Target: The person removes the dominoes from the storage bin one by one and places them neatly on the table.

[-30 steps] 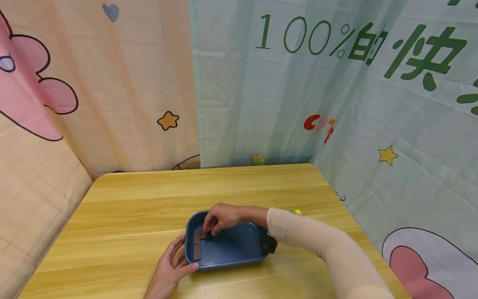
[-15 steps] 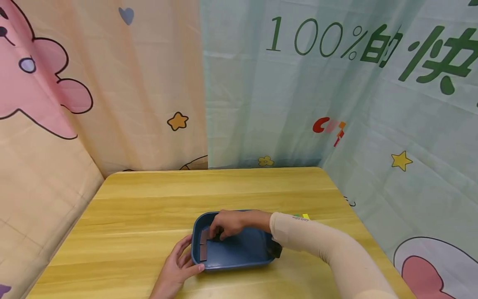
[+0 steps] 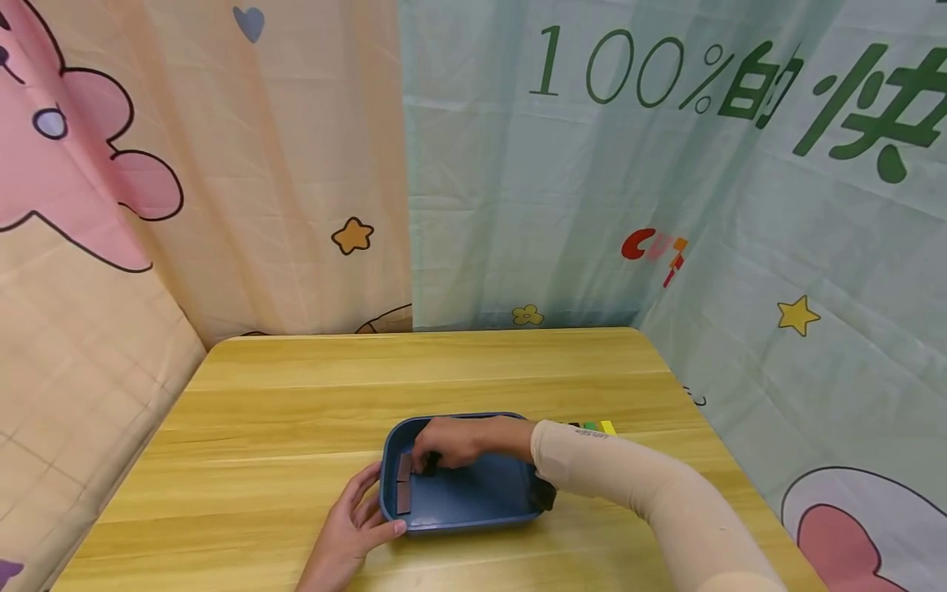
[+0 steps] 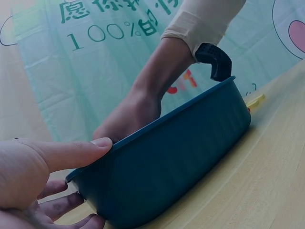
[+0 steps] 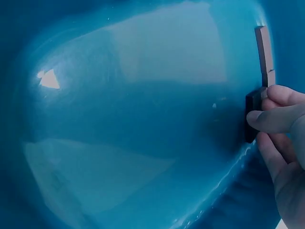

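black block, brown blocks, inside blue tray

- so it's a yellowish wood-grain table, rounded far corners
- blue tub sitting right on it
- yellow piece and green piece just past the tub, partly hidden

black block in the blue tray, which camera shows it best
The right wrist view: the black block is seen close up there, only partly covered by the right grip. The head view shows just a small dark patch of it, and in the left wrist view the blue tray hides it.
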Action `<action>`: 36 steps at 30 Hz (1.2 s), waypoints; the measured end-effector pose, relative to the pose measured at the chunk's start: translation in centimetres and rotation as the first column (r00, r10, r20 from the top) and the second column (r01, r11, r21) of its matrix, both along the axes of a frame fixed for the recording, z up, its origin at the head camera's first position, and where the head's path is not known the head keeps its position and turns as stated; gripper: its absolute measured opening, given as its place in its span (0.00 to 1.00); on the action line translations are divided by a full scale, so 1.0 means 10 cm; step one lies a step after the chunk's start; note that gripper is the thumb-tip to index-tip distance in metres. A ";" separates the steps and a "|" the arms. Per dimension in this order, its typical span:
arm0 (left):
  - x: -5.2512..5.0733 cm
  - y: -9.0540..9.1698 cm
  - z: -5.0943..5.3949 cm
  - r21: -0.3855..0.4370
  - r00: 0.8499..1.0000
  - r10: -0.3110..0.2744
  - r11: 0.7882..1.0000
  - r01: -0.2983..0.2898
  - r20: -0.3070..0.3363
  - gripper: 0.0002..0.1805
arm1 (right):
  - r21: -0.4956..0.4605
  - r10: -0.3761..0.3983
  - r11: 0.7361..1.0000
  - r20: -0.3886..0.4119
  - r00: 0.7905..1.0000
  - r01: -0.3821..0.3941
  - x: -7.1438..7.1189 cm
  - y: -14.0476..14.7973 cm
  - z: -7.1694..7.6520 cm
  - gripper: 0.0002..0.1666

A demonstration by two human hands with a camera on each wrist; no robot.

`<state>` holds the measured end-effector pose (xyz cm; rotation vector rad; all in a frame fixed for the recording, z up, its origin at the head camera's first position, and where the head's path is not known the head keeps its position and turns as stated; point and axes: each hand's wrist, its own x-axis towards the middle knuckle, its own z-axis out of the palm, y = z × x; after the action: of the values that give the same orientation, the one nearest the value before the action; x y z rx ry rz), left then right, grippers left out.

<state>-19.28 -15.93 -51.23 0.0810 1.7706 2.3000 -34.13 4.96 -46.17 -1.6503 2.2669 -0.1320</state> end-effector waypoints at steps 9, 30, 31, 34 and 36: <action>0.01 0.01 0.01 -0.012 1.000 0.007 1.000 -0.007 0.000 0.49 | 0.008 0.018 1.000 -0.060 0.998 -0.018 -0.01 0.00 -0.01 0.21; 0.00 0.02 0.01 0.006 1.000 0.004 1.000 -0.004 0.001 0.49 | 0.134 0.088 0.989 -0.142 0.986 -0.069 0.01 0.01 0.02 0.16; 0.00 0.02 0.01 0.005 1.000 0.006 1.000 -0.006 -0.001 0.49 | 0.145 0.085 0.987 -0.129 0.988 -0.066 0.01 0.01 0.03 0.16; 0.00 0.02 0.01 0.006 1.000 0.012 1.000 -0.012 0.000 0.49 | 0.161 0.062 0.986 -0.095 0.994 -0.046 0.02 0.00 0.03 0.14; 0.00 0.02 0.01 0.006 1.000 0.014 1.000 -0.014 -0.004 0.49 | 0.162 0.041 0.986 -0.080 0.996 -0.028 0.02 0.00 0.03 0.14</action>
<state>-19.24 -15.71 -51.17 0.0744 1.7713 2.3169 -33.92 4.91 -45.85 -1.6374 2.2419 0.1264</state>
